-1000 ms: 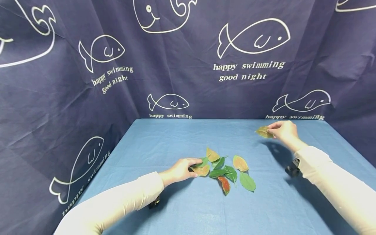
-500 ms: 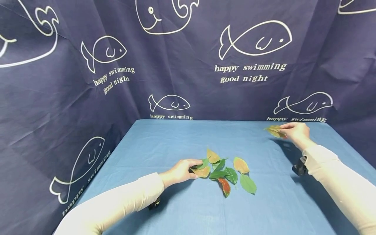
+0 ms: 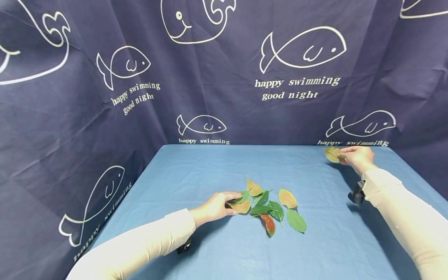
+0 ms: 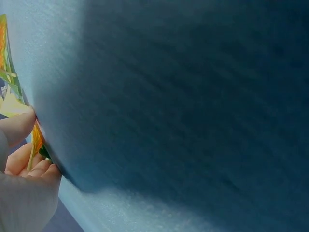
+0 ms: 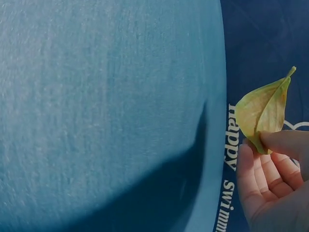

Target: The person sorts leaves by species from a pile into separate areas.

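At the far right of the table, in the head view, my right hand (image 3: 357,157) pinches a yellow-green leaf (image 3: 331,154) above the cloth. The right wrist view has the leaf (image 5: 263,111) gripped at one end between thumb and fingers of the right hand (image 5: 275,179), its stem end pointing up. My left hand (image 3: 216,206) rests at the left side of a leaf group, fingers on a green leaf (image 3: 244,196) and thumb beside a yellow-orange leaf (image 3: 242,207). In the left wrist view, an orange leaf (image 4: 36,137) lies between the left hand's (image 4: 26,179) spread thumb and fingers.
Several leaves lie mid-table: a yellow one (image 3: 254,188) at the back, overlapping green ones (image 3: 275,210), a red one (image 3: 268,224) in front, and a yellow (image 3: 287,198) and a green leaf (image 3: 296,221) at right. Blue cloth (image 3: 196,167) covers the table; patterned fabric (image 3: 217,85) hangs behind.
My right hand has moved right, still pinching the yellow-green leaf, which has turned a little. The left hand has stayed at the group of leaves.
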`<state>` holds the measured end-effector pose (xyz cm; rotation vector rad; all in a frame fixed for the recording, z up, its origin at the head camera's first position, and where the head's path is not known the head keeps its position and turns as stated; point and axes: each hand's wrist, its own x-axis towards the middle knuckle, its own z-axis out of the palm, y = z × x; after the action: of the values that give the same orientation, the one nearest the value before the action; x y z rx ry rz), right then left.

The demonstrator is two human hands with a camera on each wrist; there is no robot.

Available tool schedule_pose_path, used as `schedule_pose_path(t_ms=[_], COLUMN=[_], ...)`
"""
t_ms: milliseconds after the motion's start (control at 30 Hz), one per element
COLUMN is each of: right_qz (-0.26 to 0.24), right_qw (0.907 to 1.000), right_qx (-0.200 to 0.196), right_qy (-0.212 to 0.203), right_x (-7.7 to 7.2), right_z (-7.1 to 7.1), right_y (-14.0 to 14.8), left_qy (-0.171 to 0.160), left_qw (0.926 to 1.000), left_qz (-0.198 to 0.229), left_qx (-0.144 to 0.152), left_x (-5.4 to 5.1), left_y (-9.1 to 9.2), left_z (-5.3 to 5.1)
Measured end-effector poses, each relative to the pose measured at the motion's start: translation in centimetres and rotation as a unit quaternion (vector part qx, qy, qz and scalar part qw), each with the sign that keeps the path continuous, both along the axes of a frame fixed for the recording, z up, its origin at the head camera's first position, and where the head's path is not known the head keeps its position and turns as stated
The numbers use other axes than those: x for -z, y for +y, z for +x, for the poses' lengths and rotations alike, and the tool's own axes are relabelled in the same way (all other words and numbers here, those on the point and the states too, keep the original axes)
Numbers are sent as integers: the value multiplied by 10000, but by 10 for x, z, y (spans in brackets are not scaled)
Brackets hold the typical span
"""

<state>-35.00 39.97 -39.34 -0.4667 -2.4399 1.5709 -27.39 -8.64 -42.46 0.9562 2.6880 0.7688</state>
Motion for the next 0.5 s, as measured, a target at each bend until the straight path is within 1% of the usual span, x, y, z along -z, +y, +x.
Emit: schedule_pose_path(t_ms=[100, 267, 500], right_qz=[-223, -445, -545], right_qw=[9997, 9990, 9981], right_qx=[26, 28, 102], right_qy=[-41, -72, -259], right_x=[2, 3, 7], right_z=[0, 1, 0], right_y=[2, 6, 14], left_qy=[64, 162, 222], left_qw=[10000, 9998, 9996], left_qz=[-10, -93, -120], left_qx=[30, 92, 83], left_x=[0, -1, 0], left_y=[0, 1, 1], left_z=[-1, -2, -1])
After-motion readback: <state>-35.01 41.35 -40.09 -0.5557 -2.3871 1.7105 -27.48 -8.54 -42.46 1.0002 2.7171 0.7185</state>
